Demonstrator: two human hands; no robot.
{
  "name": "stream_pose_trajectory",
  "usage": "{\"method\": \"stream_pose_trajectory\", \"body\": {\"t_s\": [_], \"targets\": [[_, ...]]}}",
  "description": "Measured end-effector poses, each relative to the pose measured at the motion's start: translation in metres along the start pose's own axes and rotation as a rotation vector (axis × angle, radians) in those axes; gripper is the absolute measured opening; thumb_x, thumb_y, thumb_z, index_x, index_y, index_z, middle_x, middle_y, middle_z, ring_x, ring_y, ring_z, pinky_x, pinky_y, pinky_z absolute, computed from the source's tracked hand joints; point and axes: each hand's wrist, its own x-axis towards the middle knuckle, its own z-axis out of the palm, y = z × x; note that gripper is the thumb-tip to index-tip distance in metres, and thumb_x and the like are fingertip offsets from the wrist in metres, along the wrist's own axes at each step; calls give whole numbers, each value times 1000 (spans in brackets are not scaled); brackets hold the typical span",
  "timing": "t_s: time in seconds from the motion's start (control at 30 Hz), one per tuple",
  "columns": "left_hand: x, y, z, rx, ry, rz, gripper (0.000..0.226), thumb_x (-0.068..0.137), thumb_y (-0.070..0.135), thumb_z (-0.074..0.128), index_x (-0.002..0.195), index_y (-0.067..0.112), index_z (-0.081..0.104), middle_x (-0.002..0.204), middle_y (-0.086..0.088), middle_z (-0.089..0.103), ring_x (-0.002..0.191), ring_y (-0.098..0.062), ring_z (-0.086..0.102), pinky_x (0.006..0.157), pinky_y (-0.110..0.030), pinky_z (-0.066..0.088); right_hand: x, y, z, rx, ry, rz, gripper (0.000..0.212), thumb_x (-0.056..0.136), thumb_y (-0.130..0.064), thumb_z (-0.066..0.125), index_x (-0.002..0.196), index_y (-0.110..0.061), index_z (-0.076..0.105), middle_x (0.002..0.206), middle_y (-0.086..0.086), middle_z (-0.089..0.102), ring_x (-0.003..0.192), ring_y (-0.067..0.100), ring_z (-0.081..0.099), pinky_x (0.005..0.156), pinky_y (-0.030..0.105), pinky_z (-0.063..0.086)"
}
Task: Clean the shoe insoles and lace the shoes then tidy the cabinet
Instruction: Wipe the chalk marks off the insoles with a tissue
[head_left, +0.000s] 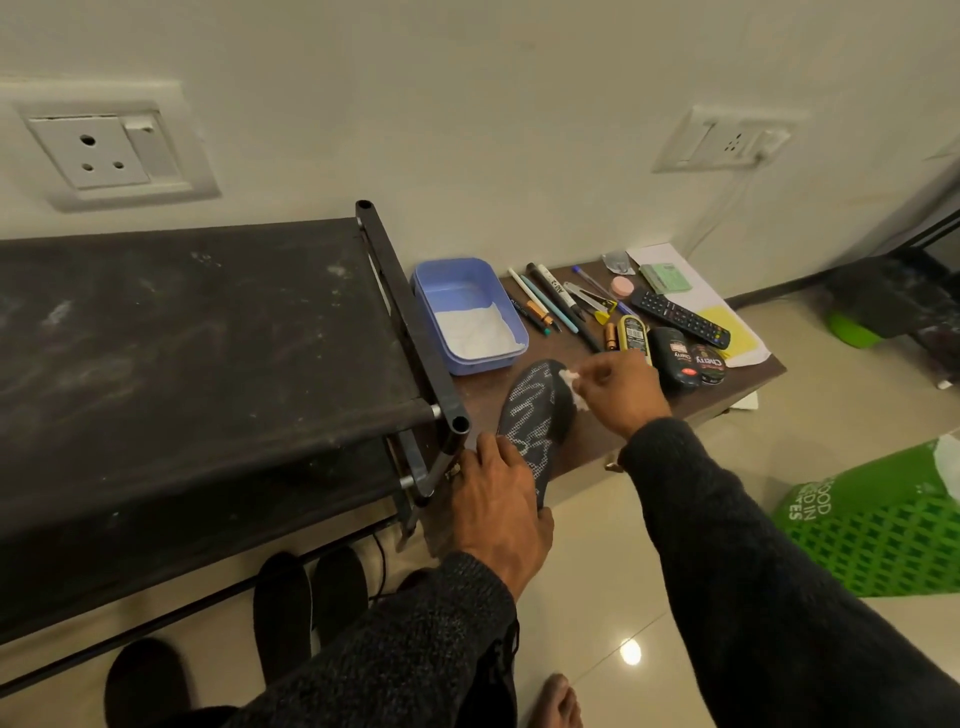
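Two hands are on the job: your left hand (496, 499) pins the heel end of the insole (535, 421) against the tabletop (587, 441) at its near edge, fingers curled over the insole's side, while your right hand (618, 389) pinches a small white wipe (569, 378) at the insole's toe end. Both grips are narrow and occupied, the left on the insole, the right on the wipe. The insole lies patterned side up, running from the near edge toward the blue tub (470, 314), which sits at the tabletop's far left corner, just beside the black rack (208, 332), with white powder or paper in it; which, you cannot tell. By the look of things you are in the cleaning step, working the toe of this insole; lacing and tidying are not begun. Dark shoes or insoles (306, 597) wait on the floor under the rack. Next, draw the wipe along the length toward the heel, keeping your left hand pressed firmly so the insole does not slide off the near edge. Mind the pens (545, 306), polish tins (691, 361) and remote (680, 318) crowding the right half of the tabletop, close to your right hand; a wide stroke could knock them.
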Motion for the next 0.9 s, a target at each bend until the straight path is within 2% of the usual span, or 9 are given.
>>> {"method": "stream_pose_trajectory", "body": {"t_s": [0.1,0.2,0.3,0.43,0.6,0.77,0.9], "targets": [[2,1,0,16,-5,-9,96,87,54,70,155,4,22,145,-13,29,129,-31,39,104,-41,48,29,-11,5,4,70,63,21,94,-5,65,113,-9,74,118,9,69,111,22,62,100,40,53],[3,0,2,19,12,-15,95,87,53,70,155,5,23,146,-12,29,130,-31,39,106,-41,47,54,-14,19,-96,82,125,21,93,-7,67,112,-8,74,121,12,68,112,26,61,96,37,53],[4,-1,3,36,17,-10,96,87,52,70,156,6,22,149,-13,29,134,-32,38,107,-43,46,64,-12,34,-187,49,203,26,90,-11,70,116,-9,69,119,15,67,108,30,63,95,45,55],[2,-1,3,27,12,-10,94,87,49,72,156,8,23,147,-11,30,132,-31,39,106,-45,47,61,-14,46,-240,58,214,36,90,-10,69,125,-7,62,129,20,58,115,37,59,100,48,53],[1,1,3,52,26,-6,93,85,48,74,154,5,27,141,-11,32,128,-31,41,103,-45,48,52,-15,53,-347,45,33,30,92,-4,62,121,-7,69,123,21,64,113,38,62,97,51,55],[0,2,0,57,33,1,92,86,47,73,154,5,29,140,-10,33,126,-30,41,102,-43,48,34,-10,59,-423,11,-168,36,90,0,61,120,-17,73,119,12,67,111,31,63,96,47,55],[1,5,1,69,15,0,92,86,49,72,154,4,29,142,-12,33,127,-30,41,101,-43,49,13,-8,62,-422,-24,-323,31,91,-3,63,116,-17,74,115,9,67,108,27,62,93,43,54]]}}
